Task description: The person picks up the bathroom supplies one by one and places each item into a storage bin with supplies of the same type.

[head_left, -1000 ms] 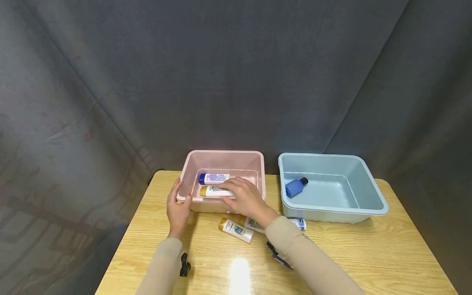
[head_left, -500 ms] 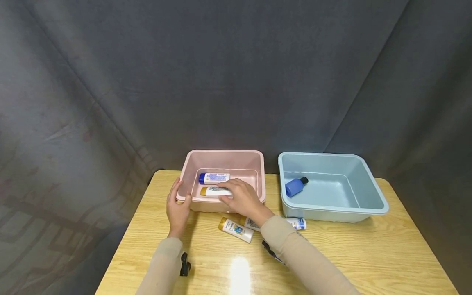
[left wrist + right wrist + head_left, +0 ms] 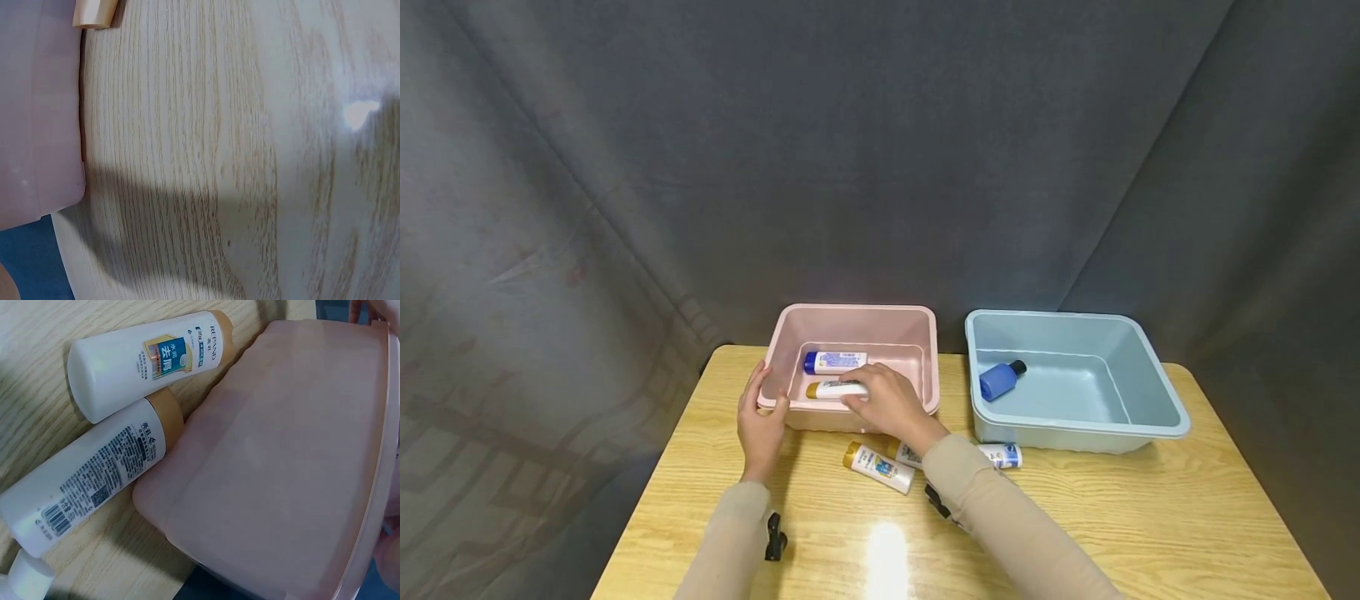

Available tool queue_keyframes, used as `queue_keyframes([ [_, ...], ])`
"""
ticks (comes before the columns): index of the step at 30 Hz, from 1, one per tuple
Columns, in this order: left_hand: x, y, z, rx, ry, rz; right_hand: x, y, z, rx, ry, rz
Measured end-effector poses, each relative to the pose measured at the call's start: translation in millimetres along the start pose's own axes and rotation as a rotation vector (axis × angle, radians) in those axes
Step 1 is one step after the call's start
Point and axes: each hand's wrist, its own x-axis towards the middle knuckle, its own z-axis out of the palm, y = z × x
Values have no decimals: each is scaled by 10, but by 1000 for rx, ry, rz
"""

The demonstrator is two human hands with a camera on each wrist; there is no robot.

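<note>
Inside the pink bin (image 3: 861, 323), my right hand (image 3: 891, 402) holds a white shampoo bottle (image 3: 829, 389) with a gold cap, lying lengthwise near the front wall. The cap points left, and the palm covers the bottle's right end. Just behind it lies a white bottle with a blue cap (image 3: 835, 362). My left hand (image 3: 762, 431) grips the bin's front left corner, thumb at the front rim and fingers along the left side. In the left wrist view only the bin's outer wall (image 3: 37, 112), a gold cap (image 3: 95, 12) and wood show.
Two gold-capped shampoo bottles lie on the wooden table before the pink bin, one face up (image 3: 150, 362), the other label-side up (image 3: 94, 475). A blue-and-white bottle (image 3: 1002, 455) lies by the light blue bin (image 3: 1052, 325), which holds a blue black-capped bottle (image 3: 998, 382).
My right hand and forearm have shifted slightly left, and the held bottle has turned a little, showing less of its label. The left hand keeps its place on the bin's corner.
</note>
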Motion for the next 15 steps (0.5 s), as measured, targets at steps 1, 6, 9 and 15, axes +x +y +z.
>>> queue_keyframes([
  [1,-2,-3,-1,0,1,2,4,5,6,8,-8,11],
  [6,-4,-9,2,4,0,2,24,31,31,45,-41,73],
  [9,5,-25,6,6,-1,0,41,43,42,57,-45,85],
  [15,9,-50,12,4,5,10,84,57,68,56,-48,79],
])
